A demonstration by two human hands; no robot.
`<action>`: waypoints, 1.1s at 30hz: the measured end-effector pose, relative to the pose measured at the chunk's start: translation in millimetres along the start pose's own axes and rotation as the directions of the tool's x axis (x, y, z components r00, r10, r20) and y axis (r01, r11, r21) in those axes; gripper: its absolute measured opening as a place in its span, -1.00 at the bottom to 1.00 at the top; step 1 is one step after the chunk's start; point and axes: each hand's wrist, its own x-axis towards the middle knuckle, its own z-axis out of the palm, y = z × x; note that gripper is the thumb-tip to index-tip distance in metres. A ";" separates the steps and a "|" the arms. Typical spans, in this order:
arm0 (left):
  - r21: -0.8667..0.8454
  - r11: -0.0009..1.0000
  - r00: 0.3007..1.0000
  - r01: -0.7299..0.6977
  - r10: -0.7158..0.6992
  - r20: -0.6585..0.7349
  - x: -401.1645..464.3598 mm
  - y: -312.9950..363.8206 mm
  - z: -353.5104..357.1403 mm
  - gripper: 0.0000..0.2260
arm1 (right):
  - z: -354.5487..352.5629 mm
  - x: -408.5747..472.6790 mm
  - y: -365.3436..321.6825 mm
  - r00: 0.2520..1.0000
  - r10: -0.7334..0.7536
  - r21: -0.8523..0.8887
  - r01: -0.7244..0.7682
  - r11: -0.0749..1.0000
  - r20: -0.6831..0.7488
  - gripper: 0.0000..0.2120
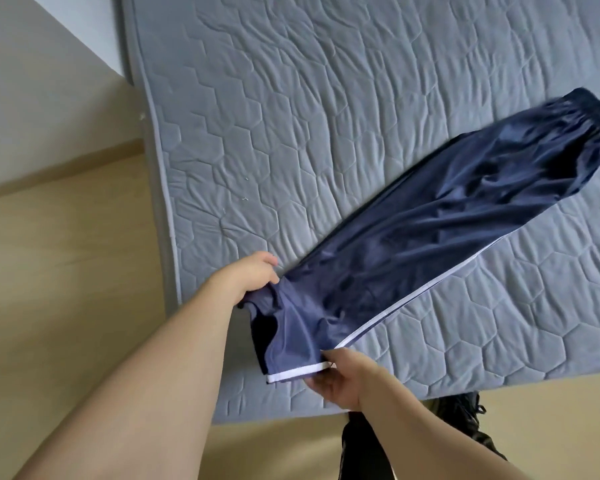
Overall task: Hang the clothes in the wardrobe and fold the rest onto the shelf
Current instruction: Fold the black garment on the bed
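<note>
Both forearms fill the bottom of my view, reaching out over the bed. Beyond them the grey quilted mattress (291, 116) takes up most of the scene, with pale wooden floor (66, 271) to its left and below its near edge. Across it, running from the far right down toward me, lie the navy track pants (430, 220), flat along most of their length, waistband far off at the right, a white stripe down the near seam (the fabric looks slick, so I expect it to slide).

My hands are set apart, one at each corner of the cuff end. My left hand (253, 275) pinches the far corner of the hem, lifted a little off the mattress; my right hand (340, 379) grips the near corner by the white hem band.

To fold these well, I judge I should keep the hem taut between both hands, carry it straight up toward the waistband so the seams line up, then smooth out the wrinkles in the middle before folding again for the shelf.
</note>
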 end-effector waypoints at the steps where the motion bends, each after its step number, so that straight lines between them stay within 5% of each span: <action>1: -0.067 0.998 0.999 -0.019 0.021 0.036 2.0 18.9 7.2 -0.81 | -9.2 -1.7 -10.7 0.999 -0.009 0.006 0.009 1.000 -0.041 -0.74; 4: -0.273 0.962 0.990 0.007 0.032 0.138 6.6 76.3 35.9 -0.85 | -42.9 -9.5 -48.2 0.991 -0.041 0.056 0.048 0.997 -0.130 -0.72; 8: -0.314 0.946 0.952 -0.083 0.169 0.257 36.6 140.6 82.7 -0.58 | -94.3 -12.0 -104.6 0.970 -0.129 0.051 0.142 0.989 -0.204 -0.69; 12: 0.071 0.947 0.944 -0.312 0.301 0.132 80.5 180.6 121.5 -0.89 | -137.5 -0.1 -150.6 0.929 -0.304 -0.410 0.197 0.890 -0.213 -0.80; 14: 0.432 0.827 0.920 -0.359 0.392 0.015 101.7 190.8 133.9 -0.82 | -152.1 11.1 -168.4 0.895 -0.390 -0.429 0.271 0.862 -0.218 -0.77; 16: 0.573 0.745 0.892 -0.341 0.449 -0.052 116.8 201.4 147.7 -0.73 | -162.3 20.1 -185.6 0.838 -0.484 -0.306 0.406 0.861 -0.250 -0.67; 19: 0.451 0.812 0.891 -0.371 0.449 -0.075 128.0 200.8 155.2 -0.77 | -158.4 24.7 -206.1 0.734 -0.605 -0.135 0.596 0.792 -0.307 -0.69; 22: 0.334 0.863 0.894 -0.379 0.435 -0.110 127.0 200.3 161.6 -0.83 | -158.7 22.0 -225.6 0.744 -0.589 0.039 0.630 0.775 -0.315 -0.81; 24: 0.327 0.861 0.874 -0.389 0.457 -0.165 123.9 198.1 159.7 -0.82 | -163.2 17.4 -230.7 0.699 -0.623 -0.054 0.650 0.758 -0.350 -0.80; 28: 0.436 0.794 0.841 -0.424 0.524 -0.135 115.9 202.6 159.4 -0.71 | -180.0 7.6 -227.1 0.459 -0.833 -0.468 0.689 0.554 -0.310 -0.88; 33: 0.413 0.783 0.792 -0.465 0.577 -0.201 112.6 215.6 174.0 -0.68 | -188.5 2.8 -226.9 0.477 -0.863 -0.501 0.713 0.490 -0.165 -0.85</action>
